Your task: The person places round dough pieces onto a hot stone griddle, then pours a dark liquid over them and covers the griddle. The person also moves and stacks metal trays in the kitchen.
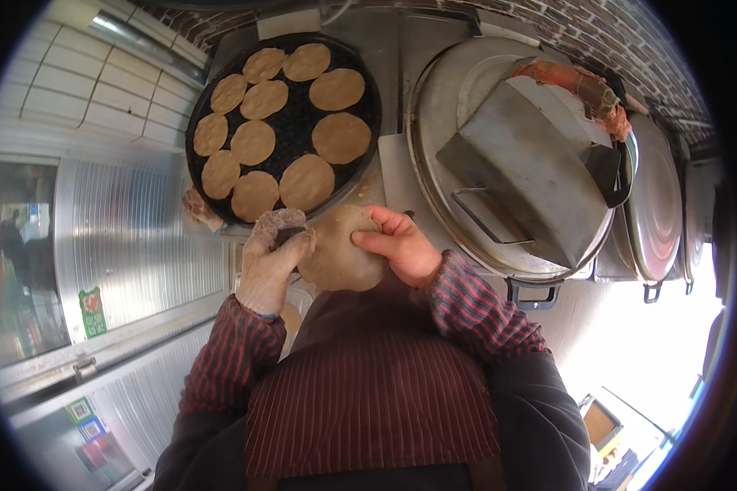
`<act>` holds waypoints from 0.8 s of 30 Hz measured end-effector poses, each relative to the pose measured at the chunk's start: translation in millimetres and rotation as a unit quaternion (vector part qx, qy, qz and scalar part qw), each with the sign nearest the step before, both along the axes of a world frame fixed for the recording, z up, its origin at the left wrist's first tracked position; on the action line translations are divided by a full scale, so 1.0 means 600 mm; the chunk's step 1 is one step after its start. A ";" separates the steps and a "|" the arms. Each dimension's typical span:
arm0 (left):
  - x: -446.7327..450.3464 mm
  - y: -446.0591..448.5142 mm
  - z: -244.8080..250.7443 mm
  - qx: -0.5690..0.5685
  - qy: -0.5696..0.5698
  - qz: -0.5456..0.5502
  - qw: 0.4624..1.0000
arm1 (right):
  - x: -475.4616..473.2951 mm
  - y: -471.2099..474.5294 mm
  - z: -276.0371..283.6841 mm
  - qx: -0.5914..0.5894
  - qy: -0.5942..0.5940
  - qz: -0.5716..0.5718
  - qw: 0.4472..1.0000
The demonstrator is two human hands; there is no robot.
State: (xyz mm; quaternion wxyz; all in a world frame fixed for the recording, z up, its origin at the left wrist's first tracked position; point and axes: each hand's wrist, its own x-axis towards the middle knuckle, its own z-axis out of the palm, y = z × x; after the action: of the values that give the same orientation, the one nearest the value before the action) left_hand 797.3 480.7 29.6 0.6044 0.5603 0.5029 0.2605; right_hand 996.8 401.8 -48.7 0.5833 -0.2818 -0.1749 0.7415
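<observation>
My left hand (274, 258), in a pale fabric glove, pinches the left edge of a thin round flatbread of dough (342, 251). My bare right hand (400, 245) holds the same round at its upper right, thumb on top. The round hangs in front of my apron, just below the near rim of a large black round pan (374, 141). Several flat tan rounds lie in that pan, among them one near the front (307, 182) and one at the right (341, 138). The underside of the held round is hidden.
Right of the pan stands a big lidded metal pot (427, 166), with a bent sheet-metal piece (516, 166) on its lid. More lidded pots (657, 196) stand further right. A crumpled cloth (200, 208) lies by the pan. Ribbed panels (141, 227) and a tiled wall (67, 86) bound the left.
</observation>
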 end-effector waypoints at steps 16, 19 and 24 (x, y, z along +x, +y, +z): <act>-0.015 0.140 -0.023 -0.100 -0.010 -0.106 0.989 | -0.040 0.077 -0.019 -0.087 0.004 -0.087 0.992; -0.031 0.152 -0.029 -0.058 0.011 -0.119 0.991 | -0.058 0.093 -0.022 -0.079 0.012 -0.080 0.994; -0.053 0.153 -0.044 -0.020 0.037 -0.117 0.992 | -0.074 0.100 -0.026 -0.081 -0.021 -0.061 0.995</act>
State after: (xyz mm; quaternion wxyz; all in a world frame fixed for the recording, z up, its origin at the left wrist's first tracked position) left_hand 765.3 572.3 3.3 0.6224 0.6126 0.4611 0.1571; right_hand 952.5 461.6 -64.4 0.5984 -0.3541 -0.1088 0.7104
